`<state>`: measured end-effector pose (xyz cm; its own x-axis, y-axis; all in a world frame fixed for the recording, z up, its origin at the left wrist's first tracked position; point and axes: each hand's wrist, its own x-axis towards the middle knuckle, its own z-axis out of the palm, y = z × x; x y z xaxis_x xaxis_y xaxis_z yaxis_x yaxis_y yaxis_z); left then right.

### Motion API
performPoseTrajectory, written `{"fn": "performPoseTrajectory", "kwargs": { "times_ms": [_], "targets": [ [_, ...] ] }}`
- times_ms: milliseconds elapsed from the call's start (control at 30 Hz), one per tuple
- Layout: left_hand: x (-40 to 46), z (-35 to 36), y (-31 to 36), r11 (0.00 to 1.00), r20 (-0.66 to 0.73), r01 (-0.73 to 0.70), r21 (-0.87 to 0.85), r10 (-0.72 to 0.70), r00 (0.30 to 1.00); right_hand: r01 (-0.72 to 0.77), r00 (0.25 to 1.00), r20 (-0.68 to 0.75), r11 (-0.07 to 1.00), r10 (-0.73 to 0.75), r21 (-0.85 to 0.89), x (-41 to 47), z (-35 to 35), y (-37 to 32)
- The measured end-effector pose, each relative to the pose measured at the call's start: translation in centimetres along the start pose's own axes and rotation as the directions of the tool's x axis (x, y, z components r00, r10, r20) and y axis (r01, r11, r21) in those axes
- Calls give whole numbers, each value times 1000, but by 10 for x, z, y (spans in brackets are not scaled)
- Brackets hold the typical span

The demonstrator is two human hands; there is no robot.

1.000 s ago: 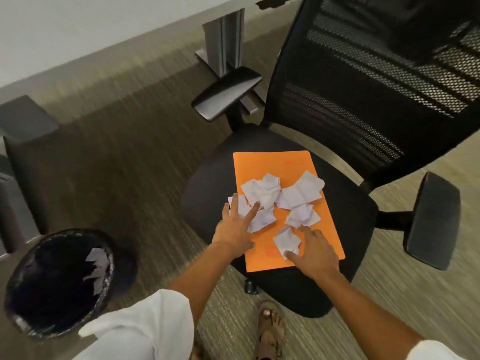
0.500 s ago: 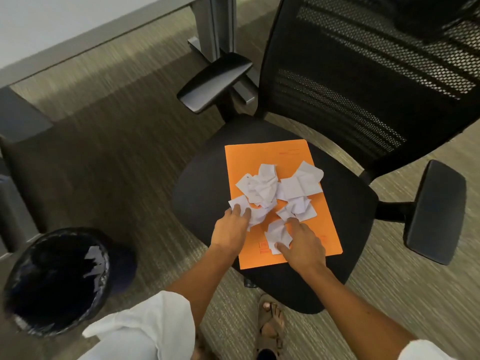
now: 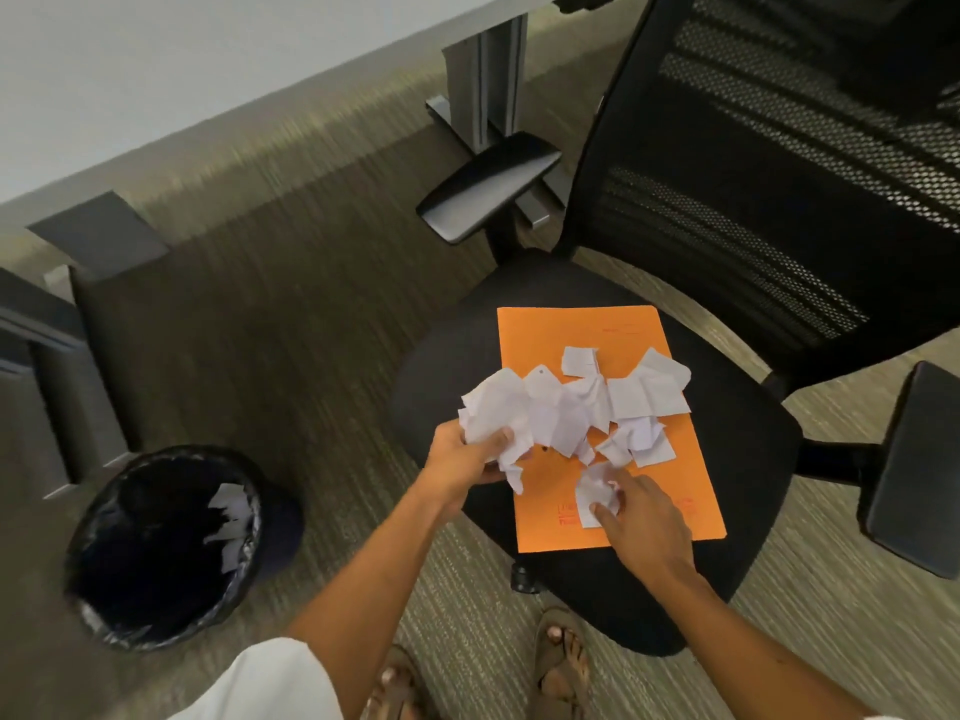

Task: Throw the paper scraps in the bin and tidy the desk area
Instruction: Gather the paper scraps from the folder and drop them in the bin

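Note:
White paper scraps (image 3: 644, 394) lie in a loose heap on an orange folder (image 3: 582, 330), which rests on the black seat of an office chair (image 3: 737, 459). My left hand (image 3: 462, 454) grips a crumpled bunch of scraps (image 3: 493, 413) lifted at the folder's left edge. My right hand (image 3: 639, 506) pinches a small crumpled scrap (image 3: 595, 491) near the folder's front. A black bin (image 3: 104, 605) with a dark liner stands on the floor at the lower left, with a few scraps inside it.
The chair's mesh back (image 3: 753, 174) and two armrests (image 3: 488, 187) flank the seat. A desk leg (image 3: 483, 85) stands behind the chair, and a dark cabinet (image 3: 31, 387) sits at the left. My sandalled feet (image 3: 561, 662) are on the carpet below.
My left hand has closed round a bunch of scraps and lifted it off the folder's left side. My right hand has curled onto a small scrap near the front.

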<state>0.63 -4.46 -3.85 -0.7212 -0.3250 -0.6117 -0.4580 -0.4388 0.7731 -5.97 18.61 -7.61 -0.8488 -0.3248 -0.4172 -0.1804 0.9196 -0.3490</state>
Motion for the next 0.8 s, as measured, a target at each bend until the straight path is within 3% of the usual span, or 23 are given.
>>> {"fn": "performPoseTrajectory", "kwargs": {
  "times_ms": [200, 367, 500, 667, 800],
  "targets": [
    [-10, -13, -1, 990, 55, 57, -131, -50, 997, 27, 997, -72, 999, -24, 45, 1, -2, -7],
    [-21, -46, -13, 973, 21, 101, -209, -99, 995, 93, 992, -116, 937, -57, 337, 1, -6, -37],
    [-36, -93, -18, 961, -114, 104, -257, -138, 984, 95, 995, -71, 840, -68, 534, 1, -7, -106],
    [-72, -182, -20, 939, -331, 10, -343, -131, 935, -24, 984, 141, 710, -107, 704, -10, 18, -210],
    [-103, -267, -38, 941, -600, -61, -333, -162, 783, -95, 923, 310, 643, -230, 760, -28, 62, -293]
  ]
}}
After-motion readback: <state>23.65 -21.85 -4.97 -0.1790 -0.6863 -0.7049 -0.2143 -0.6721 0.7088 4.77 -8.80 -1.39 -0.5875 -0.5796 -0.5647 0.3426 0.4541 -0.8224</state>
